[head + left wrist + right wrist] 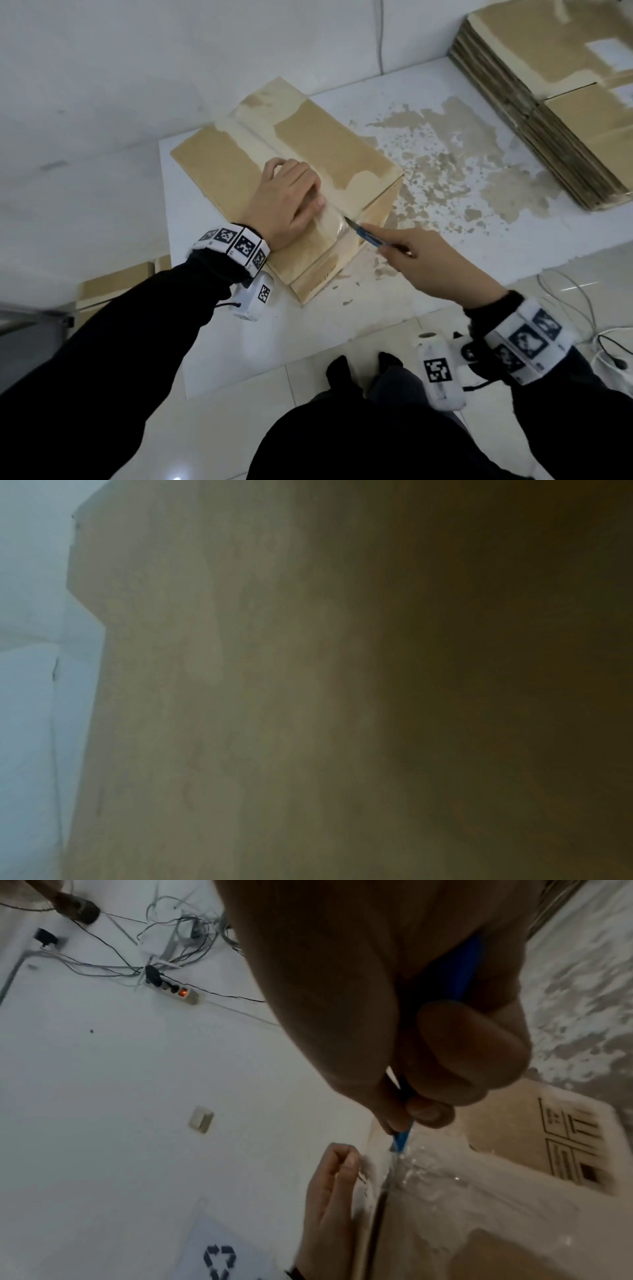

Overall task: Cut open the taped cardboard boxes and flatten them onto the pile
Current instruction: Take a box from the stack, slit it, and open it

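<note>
The right hand [435, 260] grips a blue knife [364, 233], its blade at the taped seam of the box [329, 144] on the white table [445, 102]. The left hand [287, 202] presses flat on the box, fingers extended. Flattened pile [555, 102] lies far right.

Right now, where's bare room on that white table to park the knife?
Bare strip of table along the near edge, below the left hand. More between the box and the flattened pile, though speckled with torn paper. The seam by the knife is crowded.

Head view looks down; wrist views sit close, sharing the cardboard box [301, 178]
</note>
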Tool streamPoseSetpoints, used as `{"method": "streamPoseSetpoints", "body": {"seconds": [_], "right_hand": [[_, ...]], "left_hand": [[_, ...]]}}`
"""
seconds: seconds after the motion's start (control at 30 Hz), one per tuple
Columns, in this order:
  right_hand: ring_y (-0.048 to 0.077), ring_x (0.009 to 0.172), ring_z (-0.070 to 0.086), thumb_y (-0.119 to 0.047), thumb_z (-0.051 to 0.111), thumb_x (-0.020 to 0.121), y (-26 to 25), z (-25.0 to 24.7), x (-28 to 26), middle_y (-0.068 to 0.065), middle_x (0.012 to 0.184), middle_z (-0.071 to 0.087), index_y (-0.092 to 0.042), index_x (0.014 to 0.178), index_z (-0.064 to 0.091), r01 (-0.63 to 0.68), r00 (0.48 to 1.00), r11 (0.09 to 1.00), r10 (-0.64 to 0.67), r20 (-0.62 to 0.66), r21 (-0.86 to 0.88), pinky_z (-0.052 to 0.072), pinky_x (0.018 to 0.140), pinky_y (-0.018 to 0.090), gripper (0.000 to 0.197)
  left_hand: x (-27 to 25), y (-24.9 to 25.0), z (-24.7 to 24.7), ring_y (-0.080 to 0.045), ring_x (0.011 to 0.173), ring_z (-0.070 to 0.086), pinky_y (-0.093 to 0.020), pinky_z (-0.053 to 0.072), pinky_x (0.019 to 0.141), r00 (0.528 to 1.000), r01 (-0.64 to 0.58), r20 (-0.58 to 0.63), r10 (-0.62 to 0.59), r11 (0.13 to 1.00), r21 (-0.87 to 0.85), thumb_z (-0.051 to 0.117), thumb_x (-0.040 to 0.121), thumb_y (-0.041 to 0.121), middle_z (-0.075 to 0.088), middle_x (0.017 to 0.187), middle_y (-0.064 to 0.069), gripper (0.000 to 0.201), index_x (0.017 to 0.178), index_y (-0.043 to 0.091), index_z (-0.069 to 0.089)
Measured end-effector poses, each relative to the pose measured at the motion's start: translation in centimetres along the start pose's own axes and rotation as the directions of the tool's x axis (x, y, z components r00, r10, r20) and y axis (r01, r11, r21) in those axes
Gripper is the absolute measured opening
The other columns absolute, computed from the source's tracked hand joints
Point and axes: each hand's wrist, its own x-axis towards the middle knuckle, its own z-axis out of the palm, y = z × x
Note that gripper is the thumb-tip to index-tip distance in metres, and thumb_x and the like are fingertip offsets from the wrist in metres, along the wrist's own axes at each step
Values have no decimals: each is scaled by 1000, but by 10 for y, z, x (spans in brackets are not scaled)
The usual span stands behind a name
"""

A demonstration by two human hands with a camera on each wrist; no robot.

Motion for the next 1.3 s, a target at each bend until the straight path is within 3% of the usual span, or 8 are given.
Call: {"method": "streamPoseSetpoints", "body": {"seconds": [0.23,0.47,0.6,0.8,0.9,1.0,1.13,1.3], "right_hand": [[7,46,25,-14,39,102,3,4,-2,-2,62,36,-28,137,47,-202,978,787,128,166,582,21,41,18,39],[12,48,27,-14,40,101,-3,7,10,2,60,39,-27,138,47,-78,995,918,50,84,388,28,41,20,40],[11,45,28,-17,42,101,2,5,1,-2,58,42,-32,135,50,-88,977,940,16,213,331,29,41,20,38],[9,56,53,-26,46,98,-1,-19,0,2,74,64,-35,132,49,56,984,996,-44,172,-69,42,54,22,35],[25,65,58,-24,48,97,11,-57,-13,11,77,64,-36,124,53,100,993,975,-84,89,-198,48,62,37,30],[19,54,49,-24,50,97,14,-66,2,4,73,61,-38,125,54,200,979,963,-203,5,-181,38,51,27,32],[15,71,57,-23,52,96,22,-45,27,-3,92,66,-37,127,55,322,946,917,-301,121,-234,47,61,26,34],[7,57,46,-17,49,97,34,-40,32,-7,70,56,-32,126,57,458,889,859,-439,131,-229,35,53,20,33]], "left_hand": [[-2,2,-1,-22,91,48,-37,25,100,999,-21,-34,20,1000,-21,33,97,32,54,91,-2,30,91,10,52],[-5,0,-2,-22,93,48,-37,23,100,996,17,-84,-18,1000,-22,30,98,29,54,92,-3,30,92,9,52],[3,5,-4,-23,92,46,-39,25,98,991,72,-111,-79,995,-65,30,98,30,51,91,-4,30,92,8,50],[12,4,-14,-29,90,55,-48,20,104,972,-96,232,40,967,236,27,95,35,58,86,-8,42,85,10,59],[27,36,-25,-32,113,52,-47,13,108,945,-114,322,-55,867,485,32,92,31,61,107,-14,45,89,7,70],[32,75,-17,-30,114,46,-41,24,105,838,136,361,-409,797,588,35,98,26,55,115,-12,36,104,7,65],[43,79,-19,-30,83,53,-32,37,71,597,674,396,-698,704,223,34,100,25,53,83,-14,36,76,4,52],[43,65,-28,-20,56,59,-24,46,54,332,916,479,-813,157,-369,46,95,13,63,66,-9,25,83,-2,62]]}}
